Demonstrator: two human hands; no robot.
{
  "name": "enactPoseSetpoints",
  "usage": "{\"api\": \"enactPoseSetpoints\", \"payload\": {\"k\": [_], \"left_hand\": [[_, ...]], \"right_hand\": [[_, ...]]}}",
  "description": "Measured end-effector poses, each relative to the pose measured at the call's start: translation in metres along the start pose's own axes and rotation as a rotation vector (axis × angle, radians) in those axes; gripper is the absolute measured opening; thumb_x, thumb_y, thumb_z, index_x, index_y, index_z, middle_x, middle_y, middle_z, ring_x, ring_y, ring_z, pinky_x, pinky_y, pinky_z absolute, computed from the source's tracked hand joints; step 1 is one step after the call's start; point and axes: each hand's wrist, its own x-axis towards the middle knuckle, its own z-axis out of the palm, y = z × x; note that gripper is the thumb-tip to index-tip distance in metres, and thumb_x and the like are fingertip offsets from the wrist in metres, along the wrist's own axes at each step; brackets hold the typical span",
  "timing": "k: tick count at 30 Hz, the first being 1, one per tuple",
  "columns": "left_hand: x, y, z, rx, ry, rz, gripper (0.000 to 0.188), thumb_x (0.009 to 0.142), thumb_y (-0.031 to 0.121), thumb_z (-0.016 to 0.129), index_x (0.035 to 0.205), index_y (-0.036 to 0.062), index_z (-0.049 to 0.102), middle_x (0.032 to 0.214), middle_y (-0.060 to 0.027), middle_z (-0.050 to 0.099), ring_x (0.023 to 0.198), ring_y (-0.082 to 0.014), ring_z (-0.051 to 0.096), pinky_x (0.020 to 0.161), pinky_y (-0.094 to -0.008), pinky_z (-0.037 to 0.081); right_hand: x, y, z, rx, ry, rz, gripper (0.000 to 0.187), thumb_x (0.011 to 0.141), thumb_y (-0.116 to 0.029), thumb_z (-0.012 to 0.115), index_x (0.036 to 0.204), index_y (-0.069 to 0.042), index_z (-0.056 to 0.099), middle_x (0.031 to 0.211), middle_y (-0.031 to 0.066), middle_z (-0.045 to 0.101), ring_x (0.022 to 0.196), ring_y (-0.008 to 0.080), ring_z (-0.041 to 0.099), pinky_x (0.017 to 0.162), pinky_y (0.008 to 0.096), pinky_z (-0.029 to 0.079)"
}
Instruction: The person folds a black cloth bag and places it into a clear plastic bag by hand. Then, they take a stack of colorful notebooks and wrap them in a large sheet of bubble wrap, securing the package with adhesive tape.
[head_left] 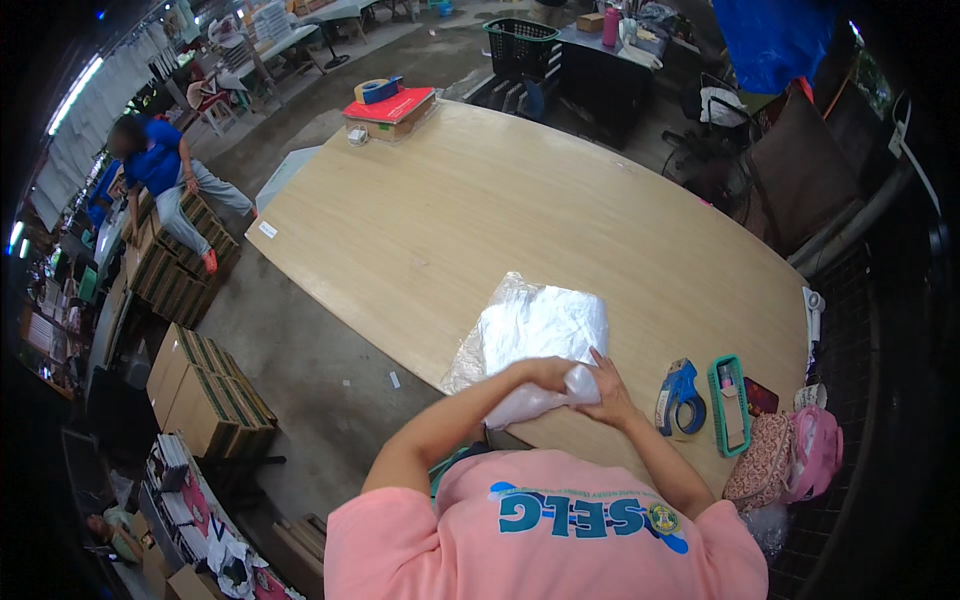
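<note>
On the near edge of the table lies a flat white bundle [548, 322] in clear plastic, whose loose, crinkled film [466, 362] spreads out on its left side. A gathered length of the translucent plastic bag [527, 403] hangs toward me over the table's edge. My left hand [546, 373] is closed on this plastic just in front of the bundle, its fingertips partly hidden. From the other side my right hand [611, 398] closes round the bunched plastic, with a finger reaching up against the bundle's near right corner.
Right of my hands on the wooden table [420, 215] lie a blue tape dispenser [677, 395], a green basket [729, 400] and two pouches [785, 455]. A red-topped box [390, 108] sits at the far left corner. A person [165, 170] sits on stacked cartons [185, 260].
</note>
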Motion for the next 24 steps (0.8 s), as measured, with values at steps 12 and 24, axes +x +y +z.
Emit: {"api": "enactPoseSetpoints", "payload": {"k": [12,24], "left_hand": [[-0.069,0.008,-0.096,0.440,0.522,-0.134,0.054,0.085,0.032,0.058,0.134,0.0168,0.043,0.145,-0.0096,0.033,0.130,-0.0328,0.035,0.105,-0.0453,0.031],[-0.128,-0.022,0.024,-0.549,1.253,-0.374,0.057,0.083,0.027,0.059,0.134,0.0103,0.042,0.141,-0.0160,0.035,0.123,-0.0325,0.040,0.107,-0.0431,0.024]], "right_hand": [[-0.001,0.051,0.043,0.814,0.138,0.434,0.040,0.075,-0.020,0.074,0.106,0.003,0.061,0.092,0.0121,0.066,0.088,0.0157,0.060,0.081,0.0299,0.046],[0.056,0.034,0.029,0.289,0.440,1.067,0.049,0.076,-0.034,0.069,0.101,0.007,0.061,0.103,0.0237,0.061,0.097,0.0354,0.059,0.084,0.0391,0.045]]}}
